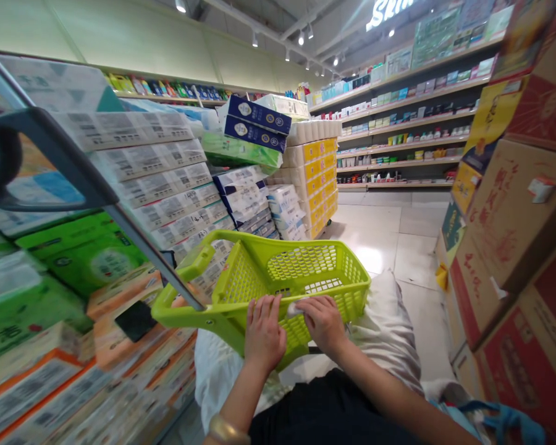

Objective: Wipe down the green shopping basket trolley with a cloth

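A lime-green plastic shopping basket [301,272] tilts on its side in front of me, its open mouth facing away. My left hand [263,334] lies flat against the basket's mesh side, fingers stretched upward. My right hand [323,321] presses a small white cloth [295,308] against the same side, fingers curled over it. The basket's grey telescopic handle [134,238] runs up to the left past the camera. A gold bangle [225,429] sits on my left wrist.
Stacked tissue and paper packs [167,185] fill the left side. Red and brown cartons [514,247] tower on the right. A tiled aisle [398,241] leads to product shelves [408,123] at the back. A white bag [389,327] lies under the basket.
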`<act>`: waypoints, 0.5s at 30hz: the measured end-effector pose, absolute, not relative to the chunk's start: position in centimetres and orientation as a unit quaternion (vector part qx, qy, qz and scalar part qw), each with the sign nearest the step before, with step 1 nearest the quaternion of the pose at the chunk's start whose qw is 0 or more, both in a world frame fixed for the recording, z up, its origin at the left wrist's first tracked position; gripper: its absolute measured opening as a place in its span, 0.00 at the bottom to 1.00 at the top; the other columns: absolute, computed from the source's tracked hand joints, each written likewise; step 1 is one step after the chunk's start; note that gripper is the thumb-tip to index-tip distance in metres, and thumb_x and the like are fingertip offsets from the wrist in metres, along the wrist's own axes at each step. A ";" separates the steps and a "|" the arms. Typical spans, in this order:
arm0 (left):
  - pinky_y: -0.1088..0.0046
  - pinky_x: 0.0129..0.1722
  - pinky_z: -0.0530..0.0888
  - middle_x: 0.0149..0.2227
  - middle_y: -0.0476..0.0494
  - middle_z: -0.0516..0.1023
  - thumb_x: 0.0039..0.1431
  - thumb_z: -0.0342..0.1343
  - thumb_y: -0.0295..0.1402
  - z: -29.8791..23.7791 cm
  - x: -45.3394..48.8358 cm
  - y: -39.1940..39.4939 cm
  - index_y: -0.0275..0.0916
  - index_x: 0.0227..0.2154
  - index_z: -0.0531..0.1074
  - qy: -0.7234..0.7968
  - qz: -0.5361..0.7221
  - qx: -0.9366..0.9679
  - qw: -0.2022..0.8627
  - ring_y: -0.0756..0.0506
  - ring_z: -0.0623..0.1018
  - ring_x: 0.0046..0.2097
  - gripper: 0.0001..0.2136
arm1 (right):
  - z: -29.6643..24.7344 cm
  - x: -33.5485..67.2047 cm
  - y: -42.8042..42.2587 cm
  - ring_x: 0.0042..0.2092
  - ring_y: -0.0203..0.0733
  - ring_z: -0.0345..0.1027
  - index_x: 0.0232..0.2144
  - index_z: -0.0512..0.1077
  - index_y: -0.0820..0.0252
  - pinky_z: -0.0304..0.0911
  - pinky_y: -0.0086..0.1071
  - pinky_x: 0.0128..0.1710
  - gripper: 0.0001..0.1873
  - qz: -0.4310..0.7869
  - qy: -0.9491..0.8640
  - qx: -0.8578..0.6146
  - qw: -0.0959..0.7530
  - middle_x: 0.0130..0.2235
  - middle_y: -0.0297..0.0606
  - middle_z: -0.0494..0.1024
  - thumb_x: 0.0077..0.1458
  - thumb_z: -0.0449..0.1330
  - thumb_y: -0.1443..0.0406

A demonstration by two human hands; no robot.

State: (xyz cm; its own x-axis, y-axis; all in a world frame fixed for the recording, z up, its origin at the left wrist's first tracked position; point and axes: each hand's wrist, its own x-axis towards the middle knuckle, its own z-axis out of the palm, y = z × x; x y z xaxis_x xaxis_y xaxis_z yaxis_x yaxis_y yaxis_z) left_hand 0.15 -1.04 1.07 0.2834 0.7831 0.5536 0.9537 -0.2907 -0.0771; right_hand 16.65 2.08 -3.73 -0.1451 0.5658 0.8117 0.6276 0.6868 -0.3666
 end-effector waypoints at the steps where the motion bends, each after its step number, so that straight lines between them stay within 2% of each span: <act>1: 0.55 0.64 0.55 0.53 0.37 0.71 0.48 0.52 0.25 1.0 0.1 -1.0 0.35 0.57 0.63 -0.560 -0.212 -0.775 0.202 0.38 0.67 0.58 0.29 | -3.9 17.1 2.1 0.43 0.39 0.70 0.40 0.75 0.51 0.55 0.35 0.48 0.15 -0.034 -0.756 -0.397 0.519 0.40 0.31 0.81 0.56 0.54 0.73; 9: 0.57 0.65 0.53 0.53 0.38 0.71 0.49 0.52 0.25 0.7 0.1 -1.0 0.35 0.57 0.63 -0.564 -0.217 -0.772 0.200 0.39 0.67 0.58 0.29 | -7.0 23.9 2.7 0.46 0.44 0.69 0.37 0.75 0.55 0.55 0.38 0.50 0.13 -0.085 -0.648 -0.505 0.563 0.40 0.36 0.80 0.56 0.52 0.71; 15: 0.56 0.65 0.53 0.52 0.37 0.71 0.49 0.52 0.25 0.9 0.3 -1.0 0.34 0.57 0.64 -0.565 -0.211 -0.771 0.205 0.38 0.66 0.58 0.28 | -5.3 19.4 2.6 0.44 0.43 0.69 0.36 0.75 0.54 0.58 0.37 0.47 0.14 -0.041 -0.694 -0.450 0.560 0.39 0.35 0.80 0.55 0.53 0.73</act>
